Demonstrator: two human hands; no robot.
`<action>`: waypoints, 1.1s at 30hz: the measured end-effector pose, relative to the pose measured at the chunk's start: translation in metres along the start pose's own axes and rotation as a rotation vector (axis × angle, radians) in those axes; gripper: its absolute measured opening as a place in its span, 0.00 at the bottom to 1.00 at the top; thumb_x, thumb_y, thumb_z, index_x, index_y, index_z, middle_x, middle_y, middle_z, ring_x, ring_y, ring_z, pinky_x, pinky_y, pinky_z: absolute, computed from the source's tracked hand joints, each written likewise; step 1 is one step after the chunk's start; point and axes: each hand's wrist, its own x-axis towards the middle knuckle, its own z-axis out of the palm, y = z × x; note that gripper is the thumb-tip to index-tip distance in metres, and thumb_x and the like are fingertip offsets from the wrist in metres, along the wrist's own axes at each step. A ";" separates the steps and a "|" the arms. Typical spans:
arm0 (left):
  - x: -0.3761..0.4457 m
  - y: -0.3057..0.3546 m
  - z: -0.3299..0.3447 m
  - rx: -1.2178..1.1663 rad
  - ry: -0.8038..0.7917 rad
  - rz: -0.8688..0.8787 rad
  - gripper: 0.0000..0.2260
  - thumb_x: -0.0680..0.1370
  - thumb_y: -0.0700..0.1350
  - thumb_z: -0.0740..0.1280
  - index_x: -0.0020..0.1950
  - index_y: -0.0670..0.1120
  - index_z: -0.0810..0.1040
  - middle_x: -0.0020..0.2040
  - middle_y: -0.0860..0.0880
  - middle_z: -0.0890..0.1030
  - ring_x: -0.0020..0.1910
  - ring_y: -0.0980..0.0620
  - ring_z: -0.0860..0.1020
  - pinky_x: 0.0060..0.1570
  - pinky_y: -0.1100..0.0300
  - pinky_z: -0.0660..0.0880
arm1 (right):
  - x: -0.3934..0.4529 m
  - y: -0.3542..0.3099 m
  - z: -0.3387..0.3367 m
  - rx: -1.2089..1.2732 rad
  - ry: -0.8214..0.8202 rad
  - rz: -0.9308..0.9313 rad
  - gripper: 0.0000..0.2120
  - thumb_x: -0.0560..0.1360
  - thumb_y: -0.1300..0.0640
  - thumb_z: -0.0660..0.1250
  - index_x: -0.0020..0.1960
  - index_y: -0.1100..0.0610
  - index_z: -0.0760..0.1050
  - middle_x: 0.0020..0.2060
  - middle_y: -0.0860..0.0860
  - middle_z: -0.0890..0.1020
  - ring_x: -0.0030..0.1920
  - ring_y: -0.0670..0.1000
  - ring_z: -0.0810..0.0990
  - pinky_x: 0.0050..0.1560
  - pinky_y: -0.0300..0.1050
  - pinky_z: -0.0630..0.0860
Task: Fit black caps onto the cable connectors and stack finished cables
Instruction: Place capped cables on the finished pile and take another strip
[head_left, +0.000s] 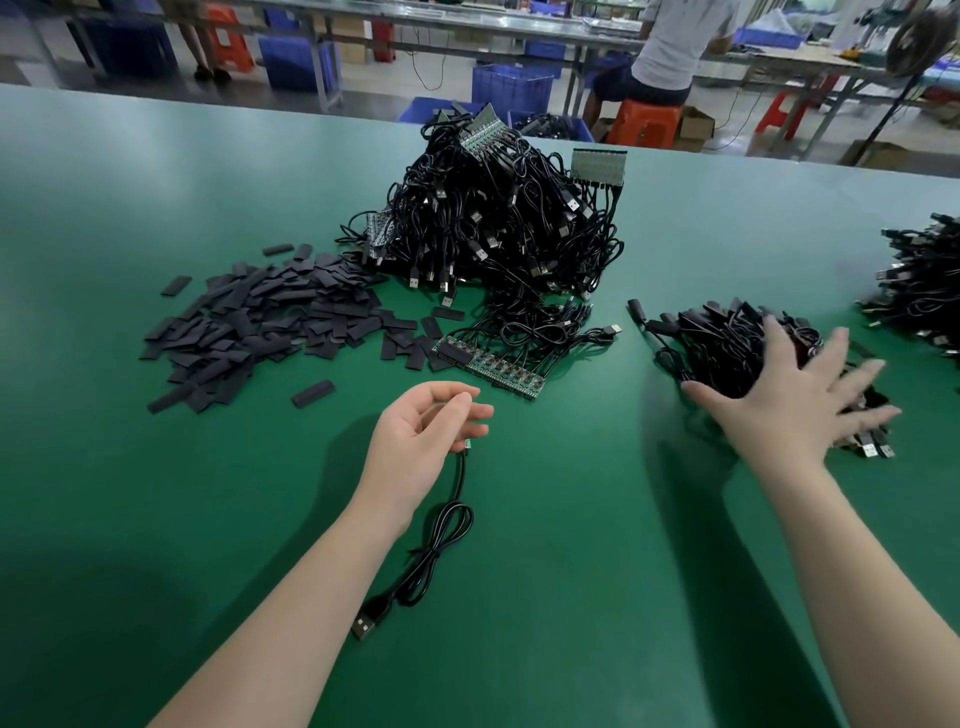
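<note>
Down near the table's front edge, 1 thin black cable with a USB plug (426, 551) lies looped on the green table (571, 571), its small green board end pinched in the loosely curled fingers of the left hand (426, 441). To the right, the right hand (795, 400) is spread flat, fingers straight, resting on a low heap of finished black capped cables (727, 348). Left of centre spreads a scatter of flat black rectangular caps (260, 322), touching a tall tangled mound of uncapped black cables with green board strips (498, 228). Another black cable heap (919, 280) sits at the far right.
</note>
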 end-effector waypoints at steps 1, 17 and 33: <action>0.000 0.000 -0.001 -0.006 0.007 0.004 0.06 0.81 0.42 0.64 0.50 0.49 0.80 0.46 0.50 0.86 0.45 0.51 0.84 0.42 0.65 0.78 | -0.010 -0.012 0.000 0.063 0.031 -0.070 0.44 0.66 0.36 0.76 0.76 0.44 0.60 0.79 0.60 0.53 0.78 0.67 0.47 0.70 0.76 0.42; 0.009 -0.005 -0.025 0.781 0.017 0.244 0.05 0.75 0.54 0.67 0.49 0.62 0.77 0.41 0.58 0.76 0.34 0.60 0.71 0.34 0.61 0.70 | -0.109 -0.126 0.040 0.325 -0.346 -0.522 0.24 0.76 0.47 0.70 0.70 0.50 0.71 0.63 0.53 0.72 0.63 0.57 0.71 0.59 0.50 0.70; 0.007 -0.007 -0.024 0.904 -0.076 0.117 0.13 0.75 0.43 0.69 0.53 0.61 0.76 0.43 0.64 0.80 0.42 0.66 0.77 0.46 0.61 0.76 | -0.096 -0.134 0.040 0.197 -0.481 -0.631 0.20 0.80 0.48 0.64 0.71 0.52 0.72 0.65 0.54 0.73 0.65 0.59 0.71 0.61 0.52 0.73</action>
